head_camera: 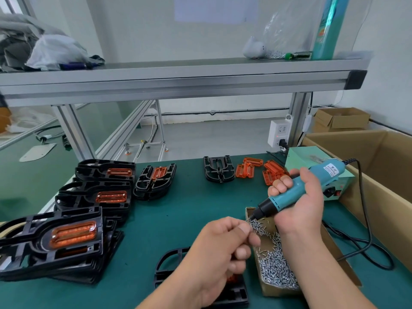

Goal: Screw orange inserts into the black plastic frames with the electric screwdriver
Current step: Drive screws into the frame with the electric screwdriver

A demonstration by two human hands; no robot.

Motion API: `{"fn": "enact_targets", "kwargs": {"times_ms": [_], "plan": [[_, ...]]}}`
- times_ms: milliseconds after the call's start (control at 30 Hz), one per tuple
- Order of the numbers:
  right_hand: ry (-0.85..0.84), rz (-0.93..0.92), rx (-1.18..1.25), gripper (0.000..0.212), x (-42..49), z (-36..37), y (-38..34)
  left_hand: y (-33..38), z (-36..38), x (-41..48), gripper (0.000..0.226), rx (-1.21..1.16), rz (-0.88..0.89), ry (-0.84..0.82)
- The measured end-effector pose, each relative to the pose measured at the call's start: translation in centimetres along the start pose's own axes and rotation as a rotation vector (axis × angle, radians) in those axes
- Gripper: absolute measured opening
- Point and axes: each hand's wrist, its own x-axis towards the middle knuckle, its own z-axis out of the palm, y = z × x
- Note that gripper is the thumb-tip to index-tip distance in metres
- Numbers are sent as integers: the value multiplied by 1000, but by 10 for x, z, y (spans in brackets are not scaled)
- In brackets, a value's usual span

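Green matting (178,208) covers your bench. Your right hand (304,198) wraps the teal electric screwdriver (281,200), tip down over a cardboard tray (281,291) of shiny screws (276,269). Your left hand (220,250), curled above a black frame (169,256), seems to pinch a screw (251,227). Loose orange inserts (256,169) lie far right.
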Motion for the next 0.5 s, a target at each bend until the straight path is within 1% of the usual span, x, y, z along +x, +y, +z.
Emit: {"fn": "enact_targets", "kwargs": {"times_ms": [67, 233, 500], "plan": [[-24, 4, -1, 19, -2, 1, 2, 6, -5, 2, 7, -44, 20, 17], [-75, 32, -9, 19, -7, 6, 7, 12, -18, 9, 10, -37, 68, 95], [-174, 78, -58, 15, -22, 9, 20, 25, -48, 18, 11, 116, 121, 223]]}}
